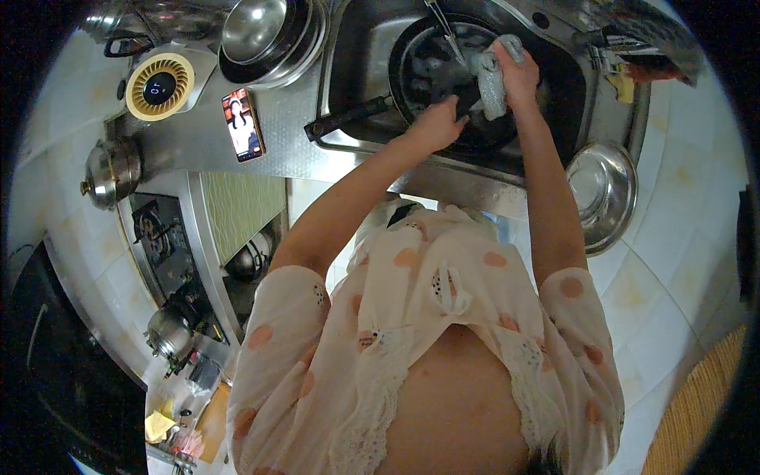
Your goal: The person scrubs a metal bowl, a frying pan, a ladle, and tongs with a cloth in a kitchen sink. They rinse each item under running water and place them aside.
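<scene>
A dark frying pan lies in the metal sink, its black handle reaching over the sink's near left rim. My right hand grips a grey, textured cleaning cloth above the pan's right side. My left hand is at the pan's near edge with its fingers bent downward; whether it holds anything I cannot tell. The chrome faucet spout points down over the pan, just left of the cloth.
Left of the sink stand stacked metal bowls, a phone with a lit screen and a small fan-like device. A metal basin is at the sink's right. Further left are a lidded pot, a gas stove and a kettle.
</scene>
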Demonstrator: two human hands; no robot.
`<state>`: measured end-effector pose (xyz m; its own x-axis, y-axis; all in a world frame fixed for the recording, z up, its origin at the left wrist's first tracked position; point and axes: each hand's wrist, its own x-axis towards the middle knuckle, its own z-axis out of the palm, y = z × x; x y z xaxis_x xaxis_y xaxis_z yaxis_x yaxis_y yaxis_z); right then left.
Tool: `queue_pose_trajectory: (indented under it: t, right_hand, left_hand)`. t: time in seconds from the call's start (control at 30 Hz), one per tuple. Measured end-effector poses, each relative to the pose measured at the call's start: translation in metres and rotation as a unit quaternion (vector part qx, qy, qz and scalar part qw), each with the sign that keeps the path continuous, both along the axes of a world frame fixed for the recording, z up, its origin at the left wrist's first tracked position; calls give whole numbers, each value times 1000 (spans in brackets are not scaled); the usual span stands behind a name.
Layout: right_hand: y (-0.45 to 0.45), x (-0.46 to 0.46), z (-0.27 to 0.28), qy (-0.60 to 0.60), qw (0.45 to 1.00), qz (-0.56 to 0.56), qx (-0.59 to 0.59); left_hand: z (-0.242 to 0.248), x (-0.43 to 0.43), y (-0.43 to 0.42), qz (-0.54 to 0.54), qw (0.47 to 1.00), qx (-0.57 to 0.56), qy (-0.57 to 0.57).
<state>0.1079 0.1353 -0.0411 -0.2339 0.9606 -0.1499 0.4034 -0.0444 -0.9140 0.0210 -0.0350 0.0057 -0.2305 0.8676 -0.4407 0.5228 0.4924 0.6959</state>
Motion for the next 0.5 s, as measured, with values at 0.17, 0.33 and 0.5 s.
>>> queue_pose_trajectory:
  t: [0.17,0.33,0.5]
  right_hand:
    - [-21,-35,63,-100,993,19,56]
    - [-16,-71,24,152,975,-45,-153]
    - [-99,-141,40,139,962,115,-206]
  left_hand:
    - [-4,-31,-21,33,998,11,44]
    - [6,-62,-92,200,977,64,19]
    - [26,-83,-116,341,928,119,-89]
